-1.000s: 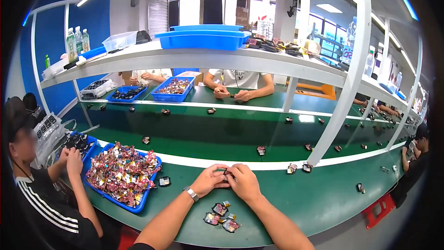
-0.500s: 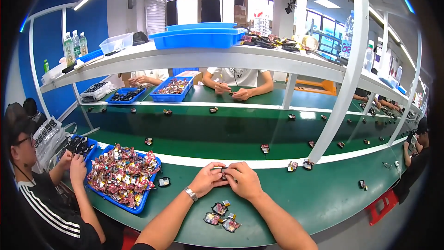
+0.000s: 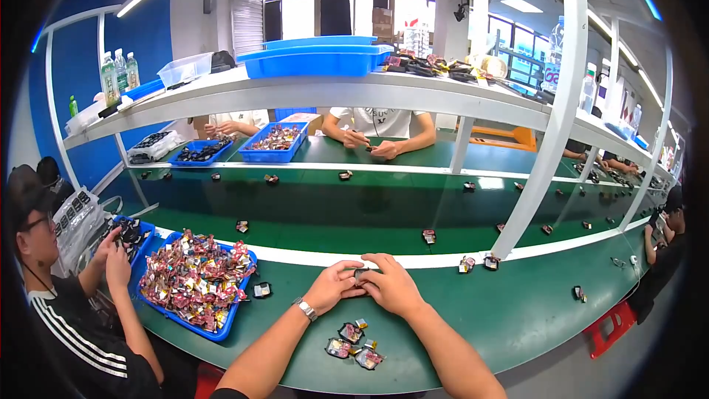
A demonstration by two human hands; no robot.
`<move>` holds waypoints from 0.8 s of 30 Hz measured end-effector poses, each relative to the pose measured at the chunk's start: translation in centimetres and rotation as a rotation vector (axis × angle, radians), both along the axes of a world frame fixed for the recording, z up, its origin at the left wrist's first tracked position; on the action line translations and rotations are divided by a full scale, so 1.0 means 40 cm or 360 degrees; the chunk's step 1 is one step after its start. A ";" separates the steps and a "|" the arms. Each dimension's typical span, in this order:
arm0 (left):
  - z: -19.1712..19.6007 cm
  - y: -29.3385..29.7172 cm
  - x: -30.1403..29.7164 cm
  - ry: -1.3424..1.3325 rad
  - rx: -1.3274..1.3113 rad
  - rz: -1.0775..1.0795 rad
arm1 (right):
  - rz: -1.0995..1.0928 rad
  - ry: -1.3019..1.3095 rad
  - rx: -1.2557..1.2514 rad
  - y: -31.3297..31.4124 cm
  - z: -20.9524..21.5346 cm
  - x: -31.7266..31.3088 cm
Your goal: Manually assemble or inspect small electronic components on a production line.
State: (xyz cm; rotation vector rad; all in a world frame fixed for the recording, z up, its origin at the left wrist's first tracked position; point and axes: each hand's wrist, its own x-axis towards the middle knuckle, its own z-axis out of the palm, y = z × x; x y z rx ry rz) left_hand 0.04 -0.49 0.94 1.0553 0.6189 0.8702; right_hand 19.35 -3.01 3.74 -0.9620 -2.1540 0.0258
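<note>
My left hand [image 3: 334, 286] and my right hand [image 3: 390, 284] meet over the green bench near its white strip, both closed around one small dark part [image 3: 361, 274] held between the fingertips. A watch sits on my left wrist [image 3: 304, 309]. Just below my hands lies a little cluster of small packaged parts [image 3: 351, 341] on the bench top. A blue tray [image 3: 194, 284] heaped with many colourful small packets sits to my left.
A person in a black striped shirt [image 3: 70, 310] works at my left beside bagged parts. Across the bench other people handle parts near blue trays [image 3: 274, 140]. White shelf posts [image 3: 543, 133] rise on the right. Small parts dot the conveyor [image 3: 428, 235]. A red stool [image 3: 609, 325] stands at right.
My hands stay together on the small part with hardly any shift. The person at my left has moved their hands slightly.
</note>
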 end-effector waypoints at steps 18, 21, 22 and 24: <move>-0.015 0.012 -0.014 -0.0079 -0.0010 -0.0204 | 0.0162 0.0108 -0.0245 -0.012 -0.006 0.003; -0.014 0.011 -0.012 -0.0053 -0.0008 -0.0182 | 0.0190 0.0115 -0.0281 -0.012 -0.007 0.001; -0.015 0.011 -0.010 -0.0033 -0.0008 -0.0160 | 0.0187 0.0117 -0.0282 -0.011 -0.011 0.001; -0.012 0.009 -0.006 -0.0047 -0.0011 -0.0122 | 0.0074 0.0179 -0.0250 -0.010 -0.023 -0.001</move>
